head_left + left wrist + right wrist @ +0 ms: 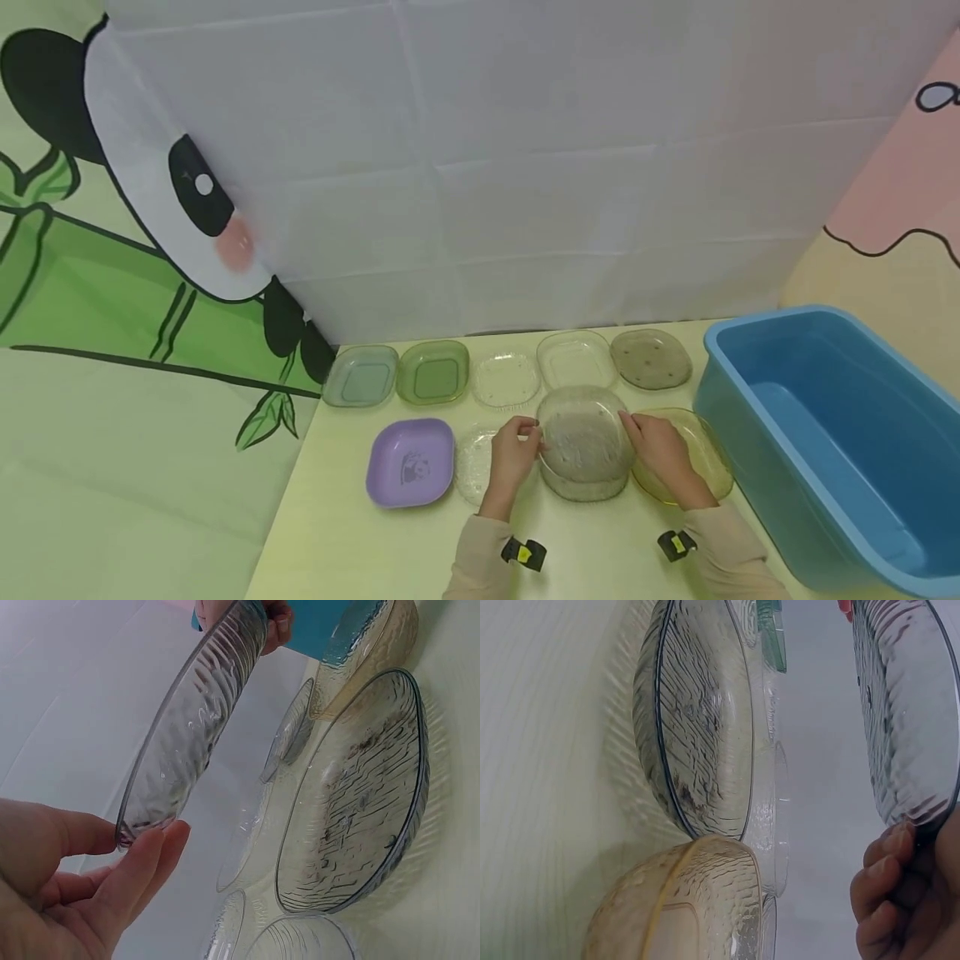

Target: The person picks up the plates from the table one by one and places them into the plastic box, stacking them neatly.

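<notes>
Both hands hold a clear greyish ribbed plate (581, 421) by opposite sides of its rim. My left hand (513, 454) pinches the left edge between thumb and fingers, while my right hand (663, 450) grips the right edge. Below the raised plate, a second greyish ribbed dish (360, 802) rests on the table, with a gap between the two in the wrist views. A yellow dish (716, 471) sits under the right forearm, partly hidden. Beside the left hand lies a clear textured plate (471, 467), partly covered by that hand.
Along the back stand a pale blue-green dish (362, 377), a green dish (432, 372), clear plates (506, 377) and a grey plate (651, 359). A purple dish (410, 462) lies front left. A deep blue tub (765, 400) stands at the right; a cloth wall (525, 208) rises behind.
</notes>
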{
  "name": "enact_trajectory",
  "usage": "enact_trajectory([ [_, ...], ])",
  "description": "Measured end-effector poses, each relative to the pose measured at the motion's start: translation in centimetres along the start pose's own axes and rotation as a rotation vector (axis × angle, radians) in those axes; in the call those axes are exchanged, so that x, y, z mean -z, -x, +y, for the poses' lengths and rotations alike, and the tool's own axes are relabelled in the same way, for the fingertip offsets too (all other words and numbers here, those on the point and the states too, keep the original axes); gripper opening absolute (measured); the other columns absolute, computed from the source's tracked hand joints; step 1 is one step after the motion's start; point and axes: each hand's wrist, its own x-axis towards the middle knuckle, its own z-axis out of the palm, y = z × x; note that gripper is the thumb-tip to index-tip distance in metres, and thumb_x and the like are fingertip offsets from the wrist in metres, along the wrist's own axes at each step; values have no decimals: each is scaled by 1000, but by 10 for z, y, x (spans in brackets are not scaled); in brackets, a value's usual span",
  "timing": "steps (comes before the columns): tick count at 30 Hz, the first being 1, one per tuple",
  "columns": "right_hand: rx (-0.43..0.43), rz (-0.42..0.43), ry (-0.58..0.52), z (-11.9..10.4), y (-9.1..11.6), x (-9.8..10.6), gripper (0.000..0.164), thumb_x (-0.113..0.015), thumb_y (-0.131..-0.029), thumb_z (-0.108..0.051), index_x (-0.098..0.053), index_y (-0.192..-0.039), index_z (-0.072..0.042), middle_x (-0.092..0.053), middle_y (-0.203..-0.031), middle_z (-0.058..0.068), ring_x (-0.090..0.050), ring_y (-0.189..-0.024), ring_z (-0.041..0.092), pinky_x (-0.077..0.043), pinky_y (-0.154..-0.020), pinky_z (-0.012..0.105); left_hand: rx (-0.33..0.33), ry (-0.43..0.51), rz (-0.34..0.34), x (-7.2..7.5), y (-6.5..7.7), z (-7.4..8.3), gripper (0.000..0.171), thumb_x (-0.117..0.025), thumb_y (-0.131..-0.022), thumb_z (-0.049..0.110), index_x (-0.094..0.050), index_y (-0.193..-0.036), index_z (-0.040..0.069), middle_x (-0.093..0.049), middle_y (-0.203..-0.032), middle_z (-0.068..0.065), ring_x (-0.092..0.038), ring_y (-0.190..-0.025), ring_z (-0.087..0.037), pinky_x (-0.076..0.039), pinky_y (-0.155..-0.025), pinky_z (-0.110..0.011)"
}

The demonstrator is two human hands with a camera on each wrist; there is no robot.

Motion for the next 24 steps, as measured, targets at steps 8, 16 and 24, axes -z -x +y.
enact_trajectory([
  [8, 33, -11, 94, 1, -3, 8, 42, -42, -97, -33, -43, -61, -12, -43, -55, 2, -48, -54, 19, -33, -47, 32, -15, 96, -68, 4, 2, -6, 24, -58, -90, 18, -63, -100, -3, -64, -84, -12, -65, -60, -14, -53, -56, -22],
  [16, 58, -1, 104, 0, -6, 23, 43, -42, -97, -32, -39, -59, -12, -33, -50, -1, -33, -47, 14, -27, -44, 28, -22, 142, -120, 19, 6, -21, 29, -55, -92, 19, -62, -99, -8, -66, -82, -16, -69, -65, -22, -54, -59, -22],
  [24, 108, 90, 143, -11, -11, 55, 39, -46, -96, -25, -48, -61, -9, -43, -49, 4, -45, -45, 21, -29, -41, 30, 9, 75, -122, 31, 8, -43, 28, -56, -91, 18, -62, -99, -9, -66, -80, -14, -68, -64, -20, -54, -58, -21],
])
